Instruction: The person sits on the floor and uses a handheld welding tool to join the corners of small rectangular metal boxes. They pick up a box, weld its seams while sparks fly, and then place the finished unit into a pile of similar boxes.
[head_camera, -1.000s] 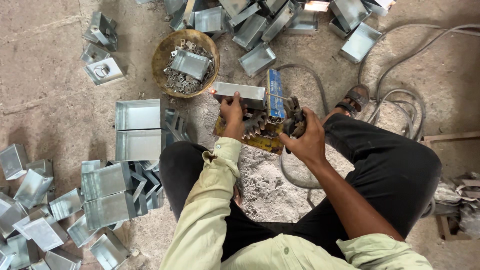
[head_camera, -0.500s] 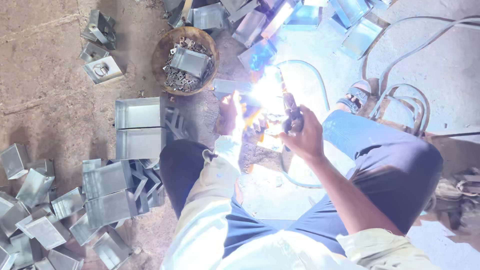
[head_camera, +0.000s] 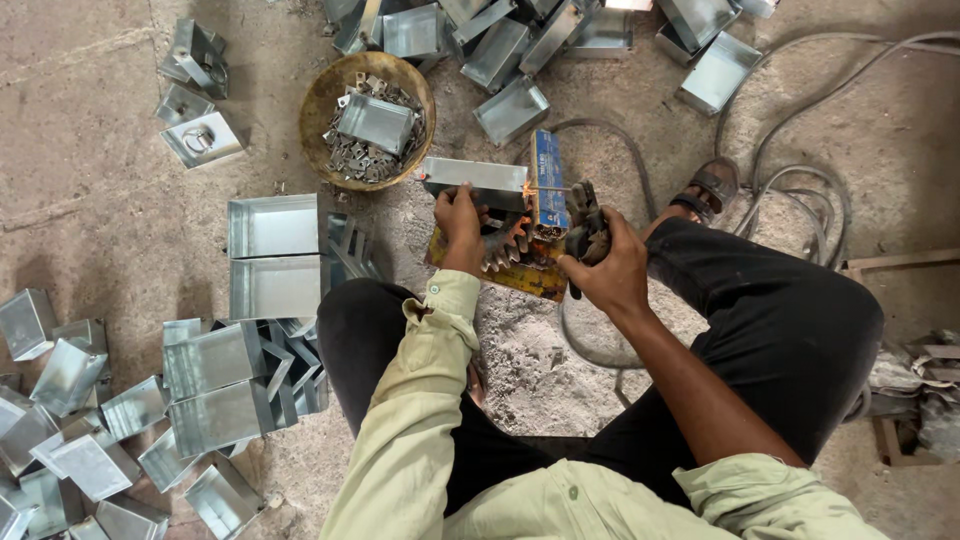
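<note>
I squat on a concrete floor, seen from above; my left hand curls its fingers over the near edge of a shiny metal box, pressing it down on a yellow block with a toothed gear on it; my right hand is wrapped tight round a dark welding holder, its thin rod touching the box's right end, where a small orange spark glows beside a blue packet. To do this well, I judge I should keep the box pinned flat and the rod tip steady on the seam. Counted: one round basket of small metal clips with one box in it; one sandal; grey cables looping right; boxes lie in heaps around me, too many and too overlapped to count exactly.
</note>
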